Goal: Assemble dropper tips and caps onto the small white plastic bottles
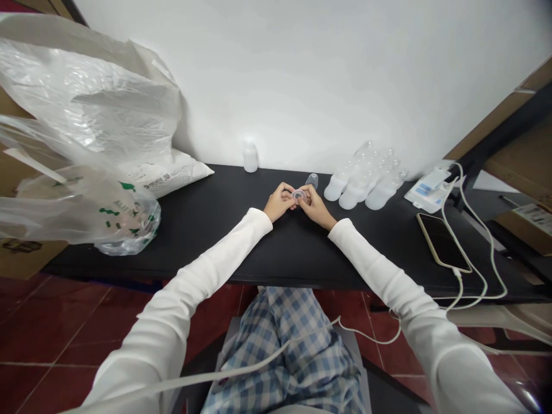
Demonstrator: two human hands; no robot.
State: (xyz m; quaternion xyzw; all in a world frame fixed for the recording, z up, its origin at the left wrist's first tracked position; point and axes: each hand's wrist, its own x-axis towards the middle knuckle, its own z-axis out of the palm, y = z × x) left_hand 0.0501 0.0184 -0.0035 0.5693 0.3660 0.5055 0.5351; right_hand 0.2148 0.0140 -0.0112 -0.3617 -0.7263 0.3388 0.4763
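Between both hands, a little above the black table [284, 253], is a small round translucent ring-shaped part [298, 194], like a bottle collar. My left hand [279, 201] pinches its left edge between thumb and fingers. From the other side my right hand [315, 206] grips it, the thumb lying over its face. Just behind the right hand stands a clear plastic cap [311, 181]. Several translucent white bottles with clear domed caps [357, 190] stand grouped to the right. A single white bottle without a cap [249, 156] is against the wall.
Large plastic bags [103, 109] fill the left side of the table. On the right lie a phone [444, 241] with a white cable [483, 230] and a white-and-blue packet [429, 187]. The cable also runs across my lap. A cardboard box [524, 227] is at far right.
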